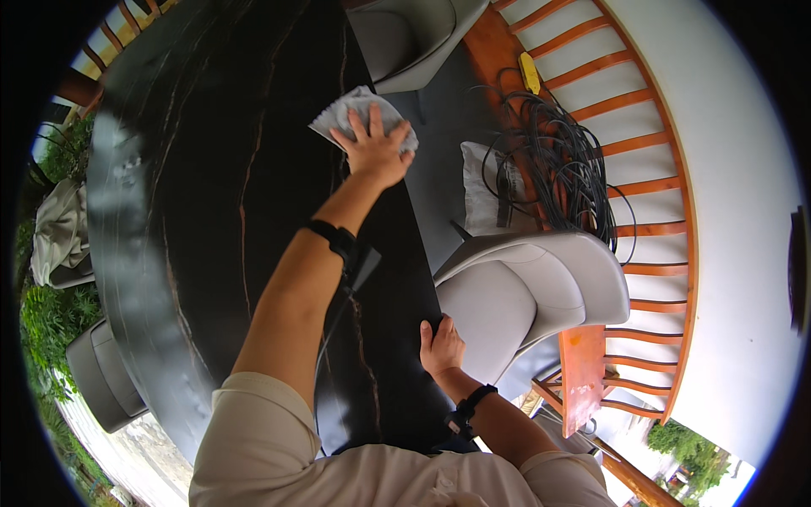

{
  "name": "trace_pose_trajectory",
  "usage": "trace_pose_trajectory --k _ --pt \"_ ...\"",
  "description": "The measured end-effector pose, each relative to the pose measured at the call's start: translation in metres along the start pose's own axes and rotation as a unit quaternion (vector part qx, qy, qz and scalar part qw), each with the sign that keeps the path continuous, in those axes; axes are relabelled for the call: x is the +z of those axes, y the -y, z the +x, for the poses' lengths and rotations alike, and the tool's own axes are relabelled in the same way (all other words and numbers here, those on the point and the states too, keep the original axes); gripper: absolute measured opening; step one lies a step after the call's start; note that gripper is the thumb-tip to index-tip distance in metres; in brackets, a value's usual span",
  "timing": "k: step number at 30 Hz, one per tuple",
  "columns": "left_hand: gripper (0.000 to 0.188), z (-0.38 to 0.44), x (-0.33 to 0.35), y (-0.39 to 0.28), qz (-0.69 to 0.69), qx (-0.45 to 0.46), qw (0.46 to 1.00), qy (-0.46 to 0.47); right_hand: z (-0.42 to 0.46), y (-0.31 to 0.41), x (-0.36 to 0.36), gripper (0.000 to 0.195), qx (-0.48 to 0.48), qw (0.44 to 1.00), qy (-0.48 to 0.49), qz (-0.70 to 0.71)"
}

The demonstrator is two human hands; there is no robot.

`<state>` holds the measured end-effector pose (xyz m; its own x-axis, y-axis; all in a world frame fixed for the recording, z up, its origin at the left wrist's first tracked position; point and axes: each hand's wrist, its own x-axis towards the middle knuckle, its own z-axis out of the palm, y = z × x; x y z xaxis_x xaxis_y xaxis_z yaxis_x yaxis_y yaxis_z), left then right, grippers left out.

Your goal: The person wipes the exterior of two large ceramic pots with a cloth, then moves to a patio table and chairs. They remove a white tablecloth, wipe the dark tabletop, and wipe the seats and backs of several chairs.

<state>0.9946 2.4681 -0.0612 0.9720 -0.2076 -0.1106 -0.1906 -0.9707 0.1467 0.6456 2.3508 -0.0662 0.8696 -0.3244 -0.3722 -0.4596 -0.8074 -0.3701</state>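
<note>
My left hand (374, 151) holds a crumpled light grey cloth (339, 113) down on a glossy black table (209, 253). Its fingers are spread over the cloth, close to the table's right edge. Brown and white veins run through the marble-patterned top. Nearer my body, my right hand (442, 347) grips that same edge, thumb on top; the fingertips are partly hidden. A black band circles each wrist. Beside my left forearm, a dark cable (326, 345) runs down towards my body.
A grey padded chair (488, 310) stands right of the table, another chair (412, 38) farther up. Coiled black cables (557, 158) and a yellow object (529, 73) lie on a slatted wooden bench (583, 374). A white sack (485, 190) is beside it. More chairs (104, 374) stand left.
</note>
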Motion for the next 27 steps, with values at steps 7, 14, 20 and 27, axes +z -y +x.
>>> trace_pose_trajectory --k 7,14,20,27 --pt "0.054 -0.183 0.029 -0.065 -0.093 0.082 0.991 -0.040 -0.002 -0.011 0.005 0.074 -0.077 0.990 -0.049 0.103" --pt "0.061 -0.312 0.022 -0.115 -0.041 0.087 0.990 0.106 -0.003 -0.032 0.007 0.085 -0.214 0.906 -0.198 0.306" --pt "0.060 -0.435 0.037 -0.154 -0.053 0.097 0.989 0.095 -0.066 -0.115 -0.006 0.084 -0.181 0.931 -0.106 0.298" --pt "0.070 -0.575 0.041 -0.130 -0.055 0.170 0.978 0.109 -0.115 -0.207 -0.031 0.072 -0.119 0.978 -0.045 0.164"
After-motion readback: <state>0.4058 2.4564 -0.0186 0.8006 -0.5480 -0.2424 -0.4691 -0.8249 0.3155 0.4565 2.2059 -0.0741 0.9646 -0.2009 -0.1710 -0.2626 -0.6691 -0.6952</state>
